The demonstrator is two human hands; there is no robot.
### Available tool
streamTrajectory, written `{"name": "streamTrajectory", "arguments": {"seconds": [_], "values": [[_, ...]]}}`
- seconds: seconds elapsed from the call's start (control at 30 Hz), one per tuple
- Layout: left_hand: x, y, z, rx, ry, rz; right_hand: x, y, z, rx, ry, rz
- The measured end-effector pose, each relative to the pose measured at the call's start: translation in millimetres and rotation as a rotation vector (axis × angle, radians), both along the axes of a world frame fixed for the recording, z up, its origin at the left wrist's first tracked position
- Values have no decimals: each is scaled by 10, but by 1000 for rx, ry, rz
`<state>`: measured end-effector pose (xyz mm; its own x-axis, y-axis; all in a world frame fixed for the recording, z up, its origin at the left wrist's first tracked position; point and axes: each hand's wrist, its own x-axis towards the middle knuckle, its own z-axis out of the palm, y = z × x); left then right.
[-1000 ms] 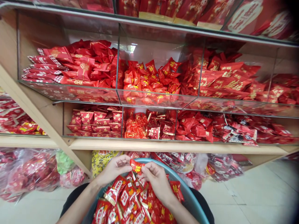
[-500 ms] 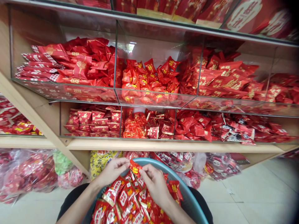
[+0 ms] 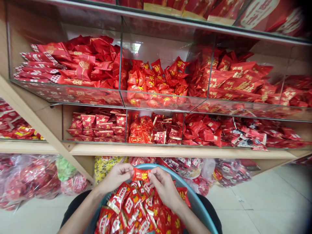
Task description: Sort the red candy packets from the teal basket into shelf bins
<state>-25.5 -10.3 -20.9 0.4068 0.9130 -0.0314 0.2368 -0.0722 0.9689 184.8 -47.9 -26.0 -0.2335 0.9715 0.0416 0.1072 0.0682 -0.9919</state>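
A small red candy packet with yellow characters is stretched between my two hands over a basin. My left hand pinches its left end. Its right end is pinched by the thumb and fingers of my right hand. Below them, the blue-green basin holds a heap of red candy packets, some with white labels and gold edges. The basin sits between my knees, and my forearms hide parts of its rim.
Ahead, a glass-divided shelf holds several bins of red packets, such as the pillow-shaped candies in the middle. Under it lie a yellow bag and clear plastic bags of red packets. Tiled floor shows at right.
The held packet has turned flatter, and its printed face now shows toward me. My right hand has shifted slightly right and up. The view has moved only a little.
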Motion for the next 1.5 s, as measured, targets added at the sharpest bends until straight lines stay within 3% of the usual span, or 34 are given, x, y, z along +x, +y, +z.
{"name": "streamTrajectory", "arguments": {"seconds": [0.17, 0.53, 0.77, 0.97, 1.07, 1.23, 1.5], "values": [[32, -13, 43, -18, -47, 30, 23, 27, 26, -64, 165, 11], [57, -19, 7, -183, -136, -15, 39, -9, 48, -25, 138, 4], [57, -33, 34, -52, -76, -61, 40, -23, 92, -6, 111, -10], [49, -8, 11, 115, -11, 26, 7, -23, 80, -29, 95, -104], [54, -9, -1, 57, -79, 37, 12, -29, 91, -39, 125, -98], [61, -23, -24, -74, -125, -60, 11, -69, 94, -10, 103, -10], [34, -39, 14, -53, -75, -50, 36, -98, 128, 26, 63, 5]]}}
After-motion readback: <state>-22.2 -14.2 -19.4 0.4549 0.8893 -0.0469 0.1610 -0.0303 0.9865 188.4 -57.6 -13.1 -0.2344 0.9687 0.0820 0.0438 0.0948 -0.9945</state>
